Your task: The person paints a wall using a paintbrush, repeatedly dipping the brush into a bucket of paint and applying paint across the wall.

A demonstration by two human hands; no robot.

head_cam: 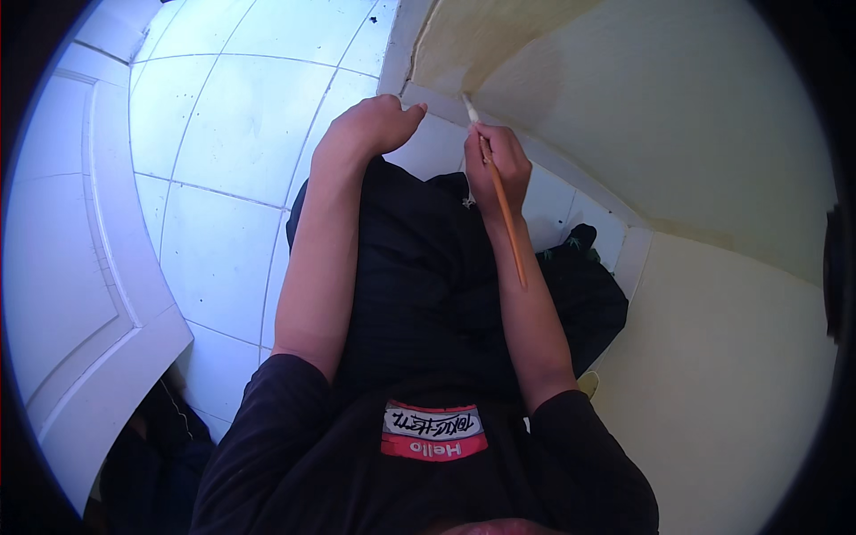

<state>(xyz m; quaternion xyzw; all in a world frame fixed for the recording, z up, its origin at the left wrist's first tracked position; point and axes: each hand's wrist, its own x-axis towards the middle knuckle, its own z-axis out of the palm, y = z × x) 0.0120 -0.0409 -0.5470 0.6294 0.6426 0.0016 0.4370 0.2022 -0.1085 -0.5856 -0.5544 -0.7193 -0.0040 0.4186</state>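
My right hand (500, 164) grips a slim artist's paintbrush (507, 214) with an orange-brown wooden handle. Its pale tip meets the bottom of the wall (682, 114), right above the white skirting (438, 103). Around the tip spreads a tan, darker patch (501, 47), with a lighter brown area beside it. My left hand (381, 124) is bent at the wrist over my knee, close to the skirting corner. Its thumb points toward the wall; the other fingers are mostly hidden, so what they do cannot be seen.
A white panelled door (53, 134) stands at the left. White floor tiles (227, 127) with dark specks lie beyond my legs. My dark trousers (414, 267) fill the middle. Dark fabric (157, 448) lies below the door's edge. A second wall (709, 354) closes in on the right.
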